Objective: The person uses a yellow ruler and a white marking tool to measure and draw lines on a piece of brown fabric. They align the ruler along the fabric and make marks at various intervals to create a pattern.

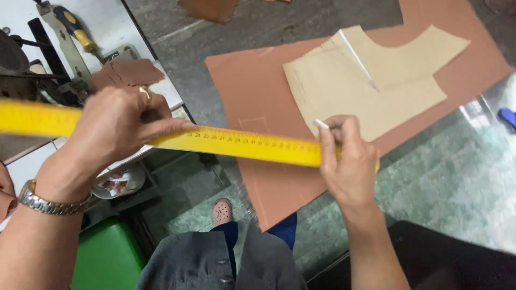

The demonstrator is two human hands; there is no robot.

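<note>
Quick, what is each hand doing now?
Left hand: closed on the long yellow ruler.
Right hand: closed on the ruler's other end, holding a small white chalk.

Under me a glass-topped table (457,177) carries a large sheet of brown fabric (252,80). A cream paper pattern piece (344,91) lies flat on that fabric, toward the far right. To my left a white table (107,21) holds a screwdriver with a yellow handle (78,29) and brown fabric scraps (126,72).

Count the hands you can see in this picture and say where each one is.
2. The left hand grips the yellow ruler left of centre; the right hand holds its other end over the brown sheet, with white chalk.
</note>
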